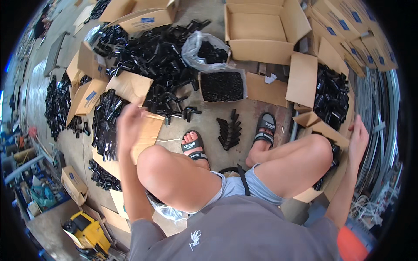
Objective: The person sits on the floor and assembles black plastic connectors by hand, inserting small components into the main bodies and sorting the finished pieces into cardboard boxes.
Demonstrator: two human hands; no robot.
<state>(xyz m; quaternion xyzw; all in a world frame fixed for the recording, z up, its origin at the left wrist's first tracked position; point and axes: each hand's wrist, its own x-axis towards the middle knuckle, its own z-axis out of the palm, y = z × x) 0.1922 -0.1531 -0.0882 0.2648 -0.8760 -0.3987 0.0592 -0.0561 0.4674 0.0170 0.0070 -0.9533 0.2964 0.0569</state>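
My left hand (130, 119), smeared by motion, is raised beside an opened cardboard box (148, 132) filled with black tube-like plastic pieces (106, 122). Whether it holds anything cannot be made out. Out to the right, my right hand (358, 137) is beside another open box, with its fingers apart and nothing visible in them. Shiny black pieces (332, 98) fill the box at the right. Between my sandalled feet, several black pieces (229, 130) lie stacked in a neat row on the floor.
A large heap of black pieces (150, 56) covers the floor ahead. Beside it are a clear plastic bag (196, 48) and a carton of small black parts (223, 87). An open carton (261, 26) stands farther back. Long metal profiles (383, 130) line the right; a yellow machine (89, 232) is lower left.
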